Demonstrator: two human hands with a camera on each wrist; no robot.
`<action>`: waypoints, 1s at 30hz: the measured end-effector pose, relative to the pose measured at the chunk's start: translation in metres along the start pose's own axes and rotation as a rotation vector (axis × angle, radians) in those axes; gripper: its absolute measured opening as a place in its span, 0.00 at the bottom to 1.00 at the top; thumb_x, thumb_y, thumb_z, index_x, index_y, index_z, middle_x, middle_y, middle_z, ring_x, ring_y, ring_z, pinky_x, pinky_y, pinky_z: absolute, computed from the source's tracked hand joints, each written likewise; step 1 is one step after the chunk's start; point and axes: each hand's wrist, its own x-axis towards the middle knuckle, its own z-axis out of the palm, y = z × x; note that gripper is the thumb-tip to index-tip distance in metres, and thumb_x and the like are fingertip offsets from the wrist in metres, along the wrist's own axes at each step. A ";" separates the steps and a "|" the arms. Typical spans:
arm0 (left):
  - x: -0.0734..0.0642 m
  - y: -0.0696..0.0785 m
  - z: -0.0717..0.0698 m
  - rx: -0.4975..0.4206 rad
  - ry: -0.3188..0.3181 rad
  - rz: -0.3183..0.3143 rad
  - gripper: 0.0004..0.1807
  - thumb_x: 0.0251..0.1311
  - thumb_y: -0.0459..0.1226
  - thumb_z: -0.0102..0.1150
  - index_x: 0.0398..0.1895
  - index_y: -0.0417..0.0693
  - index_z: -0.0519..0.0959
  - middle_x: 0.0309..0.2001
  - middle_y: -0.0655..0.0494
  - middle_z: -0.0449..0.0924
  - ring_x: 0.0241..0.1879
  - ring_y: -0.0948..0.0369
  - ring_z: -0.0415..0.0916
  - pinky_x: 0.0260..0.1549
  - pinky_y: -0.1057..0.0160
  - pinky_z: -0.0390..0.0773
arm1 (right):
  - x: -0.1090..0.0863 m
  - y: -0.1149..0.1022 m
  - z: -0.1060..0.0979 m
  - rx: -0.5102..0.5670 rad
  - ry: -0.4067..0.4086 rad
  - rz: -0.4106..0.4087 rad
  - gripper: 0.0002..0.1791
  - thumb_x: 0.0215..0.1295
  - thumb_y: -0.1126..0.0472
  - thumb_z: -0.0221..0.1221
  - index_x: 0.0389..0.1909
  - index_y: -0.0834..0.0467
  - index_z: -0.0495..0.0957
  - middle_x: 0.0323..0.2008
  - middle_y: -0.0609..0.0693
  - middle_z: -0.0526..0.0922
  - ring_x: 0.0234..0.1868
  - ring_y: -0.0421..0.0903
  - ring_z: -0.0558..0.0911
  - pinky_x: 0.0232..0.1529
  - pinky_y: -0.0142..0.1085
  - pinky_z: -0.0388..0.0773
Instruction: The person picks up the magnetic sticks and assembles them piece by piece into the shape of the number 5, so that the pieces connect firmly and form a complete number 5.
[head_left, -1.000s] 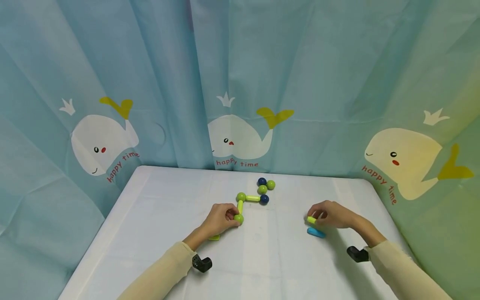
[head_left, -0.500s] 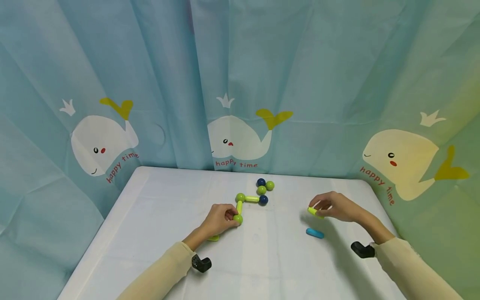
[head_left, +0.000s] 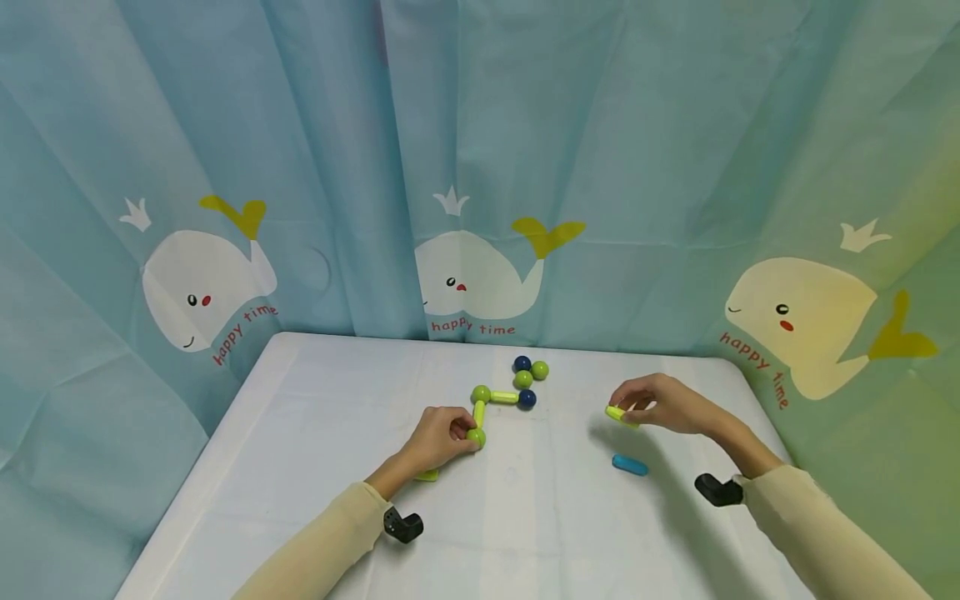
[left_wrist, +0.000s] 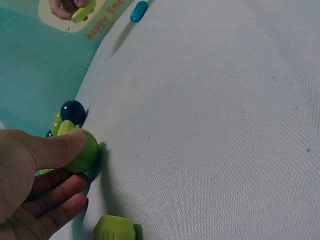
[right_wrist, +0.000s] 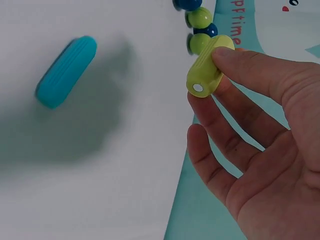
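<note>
My left hand [head_left: 438,437] pinches a green ball [left_wrist: 85,154] at the near end of a chain on the table. From that ball a yellow-green rod [head_left: 479,413] runs to a second green ball [head_left: 481,394], and another yellow-green rod [head_left: 505,397] joins it to a dark blue ball [head_left: 527,399]. Above the table's right side, my right hand [head_left: 663,404] holds a loose yellow-green rod [right_wrist: 207,67] between thumb and fingers. A pale round spot shows on that rod's end. Below it, a blue rod [right_wrist: 66,71] lies on the table.
Behind the chain sit another dark blue ball [head_left: 522,363] and two green balls, one [head_left: 540,370] at the right and one [head_left: 522,380] nearer. A yellow-green rod [left_wrist: 114,229] lies by my left hand. A whale-print curtain [head_left: 637,125] hangs behind the white table [head_left: 345,400].
My right hand has lifted the yellow-green rod off the table beside the blue rod, away from me, then shifted slightly left. My left hand stays on the green ball.
</note>
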 end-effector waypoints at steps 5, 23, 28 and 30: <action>-0.001 0.000 -0.001 -0.009 0.000 -0.008 0.12 0.53 0.31 0.78 0.40 0.43 0.86 0.34 0.57 0.85 0.31 0.67 0.79 0.33 0.68 0.80 | 0.017 -0.002 0.006 0.035 -0.038 -0.009 0.10 0.67 0.69 0.66 0.48 0.61 0.85 0.43 0.54 0.87 0.41 0.51 0.86 0.44 0.40 0.84; 0.001 -0.002 0.000 -0.026 -0.001 -0.019 0.11 0.54 0.32 0.78 0.39 0.44 0.85 0.34 0.56 0.85 0.31 0.68 0.79 0.33 0.69 0.81 | 0.083 -0.009 0.056 0.122 -0.143 0.008 0.11 0.68 0.69 0.65 0.49 0.59 0.85 0.46 0.52 0.88 0.46 0.50 0.85 0.51 0.44 0.82; 0.001 -0.001 0.000 -0.024 -0.004 -0.011 0.11 0.54 0.32 0.77 0.40 0.43 0.85 0.35 0.55 0.86 0.32 0.65 0.81 0.34 0.69 0.81 | 0.097 -0.011 0.071 0.158 -0.163 -0.008 0.10 0.67 0.70 0.65 0.48 0.62 0.85 0.45 0.54 0.88 0.45 0.51 0.85 0.49 0.45 0.82; 0.001 -0.001 0.001 -0.025 -0.005 -0.007 0.12 0.55 0.32 0.77 0.40 0.42 0.85 0.36 0.54 0.86 0.33 0.64 0.81 0.34 0.68 0.82 | 0.102 -0.011 0.078 0.165 -0.175 -0.008 0.10 0.67 0.70 0.65 0.48 0.62 0.85 0.44 0.54 0.88 0.44 0.51 0.85 0.49 0.45 0.82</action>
